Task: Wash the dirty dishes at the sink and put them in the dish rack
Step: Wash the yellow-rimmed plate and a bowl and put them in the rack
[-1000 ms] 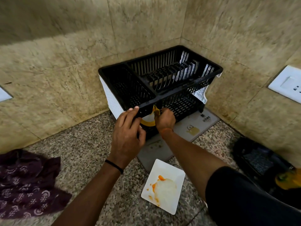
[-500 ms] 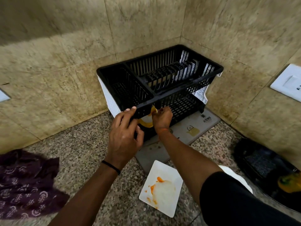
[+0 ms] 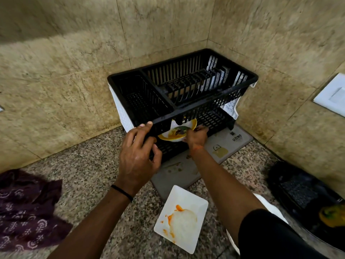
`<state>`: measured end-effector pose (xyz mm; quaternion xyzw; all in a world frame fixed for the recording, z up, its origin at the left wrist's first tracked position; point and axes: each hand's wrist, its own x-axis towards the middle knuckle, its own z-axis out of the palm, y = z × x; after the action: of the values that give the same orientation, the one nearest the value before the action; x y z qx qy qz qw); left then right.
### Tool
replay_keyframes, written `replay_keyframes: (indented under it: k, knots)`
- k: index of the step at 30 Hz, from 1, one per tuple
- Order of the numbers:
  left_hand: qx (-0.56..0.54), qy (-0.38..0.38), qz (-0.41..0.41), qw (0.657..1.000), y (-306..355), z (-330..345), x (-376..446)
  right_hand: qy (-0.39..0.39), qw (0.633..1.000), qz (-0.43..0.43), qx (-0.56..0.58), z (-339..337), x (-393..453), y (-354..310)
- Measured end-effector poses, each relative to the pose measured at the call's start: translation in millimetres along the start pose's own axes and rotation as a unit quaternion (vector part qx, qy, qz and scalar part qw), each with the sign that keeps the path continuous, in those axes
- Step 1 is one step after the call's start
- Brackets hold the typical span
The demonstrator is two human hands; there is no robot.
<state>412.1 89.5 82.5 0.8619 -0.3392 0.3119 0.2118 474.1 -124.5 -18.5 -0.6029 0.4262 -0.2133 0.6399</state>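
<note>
A black two-tier dish rack (image 3: 240, 81) stands in the tiled corner on a grey mat. My left hand (image 3: 138, 156) grips the front rim of its upper tier, fingertips over the edge. My right hand (image 3: 196, 136) pinches a small yellow-rimmed plate (image 3: 173, 134) with a painted centre, held flat in the gap between the two tiers. A white rectangular plate (image 3: 182, 217) smeared with orange sauce lies on the granite counter below my arms.
The grey drying mat (image 3: 229, 144) lies under the rack. A purple patterned cloth (image 3: 28, 208) sits at the left. The dark sink (image 3: 302, 195) with a yellow-green item is at the right. A white switch plate (image 3: 334, 94) is on the right wall.
The yellow-rimmed plate has turned from edge-on to nearly flat and shows its painted face at the lower tier's opening. My left hand keeps its hold on the rack's rim.
</note>
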Motion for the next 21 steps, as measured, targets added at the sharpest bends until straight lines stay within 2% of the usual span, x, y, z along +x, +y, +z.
replay_keyframes:
  k: [2,4,6,8,9,11,13,17,19,21]
  knots:
    - [0.005,0.001,0.001,1.0,1,-1,0,-0.031,0.989,-0.104,-0.1,-10,-14,7]
    - [0.008,0.001,0.001,1.0,0,-1,1,-0.07,0.955,-0.181,-0.226,-20,-26,13]
    - [0.012,0.001,0.003,1.0,-1,-1,1,-0.095,0.907,-0.211,-0.352,-27,-32,18]
    - [0.014,0.005,0.005,1.0,-1,-2,2,-0.114,0.867,-0.235,-0.425,-35,-34,21]
    - [0.015,0.007,0.005,1.0,0,-1,2,-0.122,0.838,-0.257,-0.466,-39,-34,22]
    - [0.012,0.013,0.006,1.0,1,0,2,-0.135,0.755,-0.299,-0.568,-47,-28,22]
    - [0.01,0.024,0.003,1.0,1,0,2,-0.128,0.701,-0.33,-0.619,-49,-27,15]
    - [0.018,0.031,0.001,0.999,2,1,2,-0.068,0.657,-0.449,-0.601,-47,-22,4]
    - [0.022,0.031,-0.001,0.999,3,1,2,-0.103,0.675,-0.452,-0.574,-45,-20,-3]
    - [0.024,0.032,-0.002,0.999,3,1,3,-0.132,0.725,-0.428,-0.523,-44,-23,-11]
